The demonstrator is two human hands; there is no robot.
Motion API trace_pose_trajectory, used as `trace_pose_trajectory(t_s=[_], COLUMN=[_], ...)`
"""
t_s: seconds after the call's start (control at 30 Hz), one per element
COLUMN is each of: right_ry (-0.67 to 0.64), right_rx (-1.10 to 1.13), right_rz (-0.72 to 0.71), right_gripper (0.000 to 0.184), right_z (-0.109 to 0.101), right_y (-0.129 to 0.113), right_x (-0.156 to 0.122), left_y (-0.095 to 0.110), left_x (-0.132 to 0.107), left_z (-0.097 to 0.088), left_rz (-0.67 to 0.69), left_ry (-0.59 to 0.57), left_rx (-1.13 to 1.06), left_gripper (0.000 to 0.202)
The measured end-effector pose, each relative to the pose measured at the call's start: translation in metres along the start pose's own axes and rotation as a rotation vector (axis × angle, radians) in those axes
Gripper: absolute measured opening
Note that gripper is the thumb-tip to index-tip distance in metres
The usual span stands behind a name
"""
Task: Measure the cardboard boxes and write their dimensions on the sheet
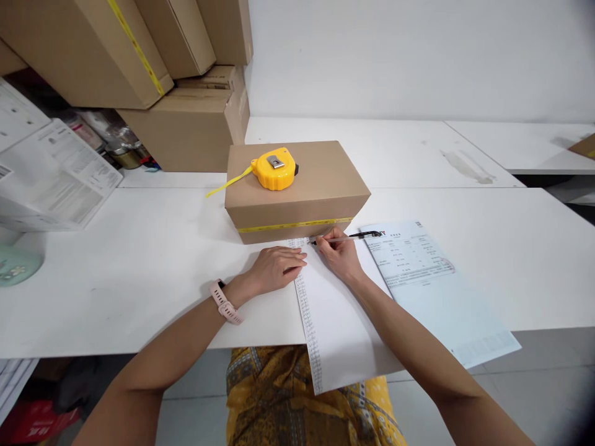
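My right hand is closed around a pen, its tip near the top of a white sheet of paper. Rows of small handwriting run down the sheet's left side. Fingers stretched out, my left hand lies at the sheet's left edge, with a pink watch band on the wrist. Just beyond both hands sits a closed cardboard box with yellow tape along its front. On top of it lies a yellow tape measure, a short length of its blade hanging past the box's left edge.
Right of the sheet, a pale blue printed form overhangs the table's front edge. Stacked cardboard boxes fill the back left. A white printed package and a green container stand at the left of the white table.
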State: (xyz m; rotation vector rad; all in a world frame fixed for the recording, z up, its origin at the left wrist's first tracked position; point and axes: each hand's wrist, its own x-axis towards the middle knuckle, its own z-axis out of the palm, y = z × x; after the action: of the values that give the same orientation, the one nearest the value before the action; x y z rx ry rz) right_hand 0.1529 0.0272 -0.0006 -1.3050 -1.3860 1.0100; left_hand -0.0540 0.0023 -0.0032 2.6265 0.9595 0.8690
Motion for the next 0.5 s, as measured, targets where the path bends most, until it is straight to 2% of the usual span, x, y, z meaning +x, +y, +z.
trace_pose_trajectory(t_s=[0.5], right_ry=[0.032], right_rx=[0.015], right_rz=[-0.002], right_gripper=[0.029], right_z=[-0.0019], right_y=[-0.0033], right_x=[-0.0001], left_y=[-0.0005], left_x=[0.0000], left_z=[0.0000], left_rz=[0.023], left_ry=[0.014], left_rx=[0.032], left_gripper=[0.022])
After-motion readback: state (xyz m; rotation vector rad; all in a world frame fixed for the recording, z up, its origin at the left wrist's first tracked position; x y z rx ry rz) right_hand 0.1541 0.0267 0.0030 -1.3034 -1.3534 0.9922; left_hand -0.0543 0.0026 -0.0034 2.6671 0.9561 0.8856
